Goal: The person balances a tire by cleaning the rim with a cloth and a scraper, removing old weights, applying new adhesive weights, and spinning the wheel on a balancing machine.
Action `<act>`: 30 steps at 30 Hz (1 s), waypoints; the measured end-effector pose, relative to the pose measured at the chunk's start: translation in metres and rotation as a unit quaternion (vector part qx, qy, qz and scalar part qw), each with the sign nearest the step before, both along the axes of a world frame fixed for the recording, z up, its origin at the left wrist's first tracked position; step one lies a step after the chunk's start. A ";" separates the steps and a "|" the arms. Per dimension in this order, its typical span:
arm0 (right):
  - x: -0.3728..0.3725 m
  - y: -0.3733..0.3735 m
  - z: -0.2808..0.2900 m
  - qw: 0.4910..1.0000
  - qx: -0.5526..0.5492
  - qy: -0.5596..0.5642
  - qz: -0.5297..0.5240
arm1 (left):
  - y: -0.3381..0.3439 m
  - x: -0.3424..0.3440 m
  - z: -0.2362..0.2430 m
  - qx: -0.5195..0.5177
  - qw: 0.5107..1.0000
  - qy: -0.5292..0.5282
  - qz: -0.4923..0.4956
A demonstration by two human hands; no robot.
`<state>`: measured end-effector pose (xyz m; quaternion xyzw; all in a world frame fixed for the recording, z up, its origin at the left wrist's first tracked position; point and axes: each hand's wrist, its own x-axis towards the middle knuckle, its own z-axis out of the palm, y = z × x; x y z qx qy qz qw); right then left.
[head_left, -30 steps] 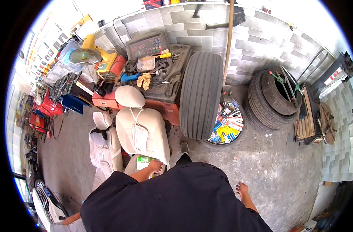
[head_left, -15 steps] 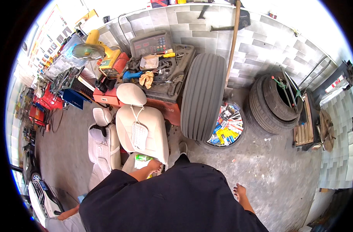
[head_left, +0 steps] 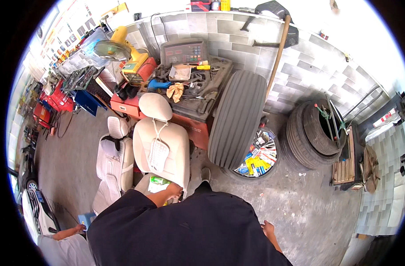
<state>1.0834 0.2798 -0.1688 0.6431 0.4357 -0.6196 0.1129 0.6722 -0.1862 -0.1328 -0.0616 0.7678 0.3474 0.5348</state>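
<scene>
While the person looks down over a dark shirt, the head view shows the left hand (head_left: 173,190) resting on the lower edge of a beige car seat (head_left: 160,144) that stands on the concrete floor (head_left: 295,208). Its fingers curl over the seat's front edge; whether they truly clench it cannot be told, since the shirt hides part of the hand. Just beside this hand, on the seat cushion, lies a green bottle (head_left: 159,180). A white corded pad (head_left: 158,153) hangs down the seat's backrest.

Well apart, at the lower right, the right hand (head_left: 268,229) hangs free above the floor, fingers loosely released and holding nothing.

To the left of the beige seat, touching it, stands a second, whiter car seat (head_left: 111,164). Behind both sits a red bench (head_left: 198,126) cluttered with tools and a yellow rag (head_left: 176,91). A large tyre (head_left: 238,117) leans upright against the bench's right end, and a wheel rim (head_left: 258,155) filled with colourful packets lies on the floor at its foot. Farther right, stacked tyres (head_left: 311,133) rest near the tiled wall (head_left: 300,66). At the lower left another person's hand (head_left: 80,228) reaches toward a small blue object.
</scene>
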 end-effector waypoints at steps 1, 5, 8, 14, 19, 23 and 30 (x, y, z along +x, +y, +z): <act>0.000 0.001 0.001 1.000 -0.007 0.012 -0.003 | 0.000 0.000 0.000 0.002 1.000 0.004 -0.009; -0.013 0.000 0.027 0.997 0.034 -0.033 0.059 | 0.000 -0.002 0.000 0.008 0.996 -0.042 0.074; -0.014 -0.001 0.024 0.992 0.060 -0.012 0.114 | -0.024 -0.007 -0.026 -0.021 1.000 0.020 -0.001; -0.005 0.003 0.025 0.972 0.116 -0.005 0.205 | -0.001 -0.002 -0.010 -0.035 0.996 0.045 -0.062; -0.018 -0.003 0.034 0.976 0.097 -0.013 0.194 | -0.034 -0.001 -0.043 -0.043 0.982 0.116 -0.146; -0.017 -0.003 0.036 0.969 0.116 -0.005 0.218 | -0.032 0.000 -0.046 -0.053 0.981 0.111 -0.150; -0.027 -0.009 0.042 0.994 0.045 -0.019 0.093 | -0.036 0.001 -0.052 -0.054 0.983 0.108 -0.139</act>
